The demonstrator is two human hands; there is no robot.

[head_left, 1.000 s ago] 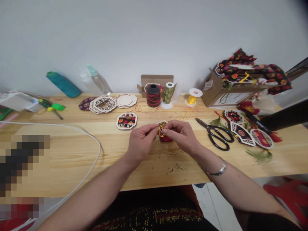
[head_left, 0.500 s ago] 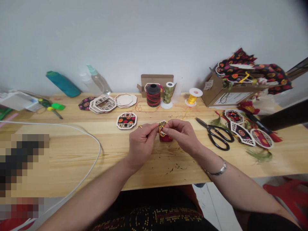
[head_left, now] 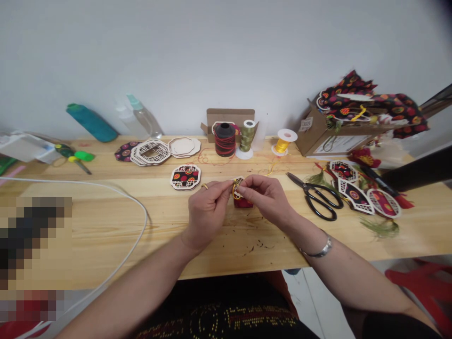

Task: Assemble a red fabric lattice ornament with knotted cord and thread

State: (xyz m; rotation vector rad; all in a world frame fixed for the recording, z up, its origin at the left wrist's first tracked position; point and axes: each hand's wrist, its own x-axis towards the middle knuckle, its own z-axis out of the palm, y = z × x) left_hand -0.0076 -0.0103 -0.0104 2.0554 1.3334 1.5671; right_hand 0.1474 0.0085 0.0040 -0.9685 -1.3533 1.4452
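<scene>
Between my hands is a small ornament [head_left: 243, 202] with a pale lattice frame over dark red patterned fabric. A yellow cord [head_left: 234, 190] loops over its top part. My left hand [head_left: 210, 207] is closed, thumb and forefinger pinched at the ornament's upper left edge by the cord. My right hand [head_left: 266, 195] is closed too, its thumb and fingers pinching the upper right side. The fingertips cover much of the cord and the ornament's top. A finished octagonal fabric piece [head_left: 185, 177] in a lattice frame lies to the left of my left hand.
Black-handled scissors [head_left: 323, 197] lie to the right, beside several framed ornaments [head_left: 355, 195] with tassels. Along the wall stand a red thread spool [head_left: 225, 141], a green ribbon spool [head_left: 246, 139], a yellow cord spool [head_left: 283, 142] and a cardboard box [head_left: 342, 136]. A white cable [head_left: 141, 221] crosses the left side.
My right fingers have shifted slightly over the top of the ornament, covering more of it. Both hands keep their pinch, and the surrounding objects stay where they were.
</scene>
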